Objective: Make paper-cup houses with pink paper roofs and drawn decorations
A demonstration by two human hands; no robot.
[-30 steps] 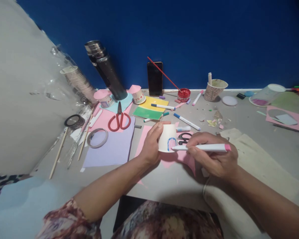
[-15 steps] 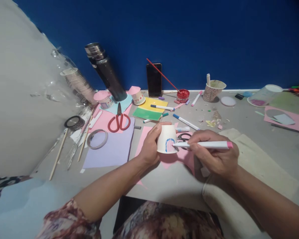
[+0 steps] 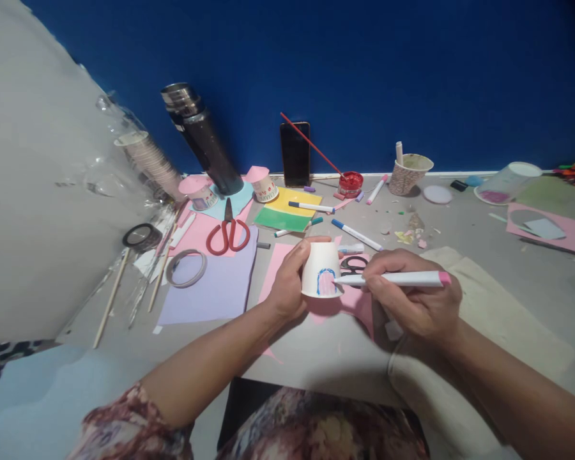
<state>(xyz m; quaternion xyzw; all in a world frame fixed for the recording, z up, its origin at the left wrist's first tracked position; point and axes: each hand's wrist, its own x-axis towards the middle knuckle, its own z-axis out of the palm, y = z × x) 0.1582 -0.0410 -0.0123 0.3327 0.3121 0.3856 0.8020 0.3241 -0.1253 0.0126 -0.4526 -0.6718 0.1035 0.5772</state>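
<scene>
My left hand (image 3: 291,281) is closed around the side of a white paper cup (image 3: 320,259), which is held upside down above a pink paper sheet (image 3: 274,271). A blue arch outline, coloured pink inside, is drawn near the cup's rim. In my right hand (image 3: 414,297) is a white marker with a pink end (image 3: 407,279), gripped between thumb and fingers. Its tip meets the right part of the arch. Behind the marker lie dark-handled scissors (image 3: 353,263), partly hidden.
Red-handled scissors (image 3: 227,233) and a tape roll (image 3: 186,268) lie at left. Two small decorated cups with pink tops (image 3: 263,185) stand near a dark flask (image 3: 206,140). A phone (image 3: 296,156) leans on the wall beside a red paint jar (image 3: 350,184). A cloth (image 3: 503,313) lies right.
The marker tip has shifted very slightly against the arch, and the cup is tilted a touch differently. Both hands keep their hold; the whole view has moved slightly.
</scene>
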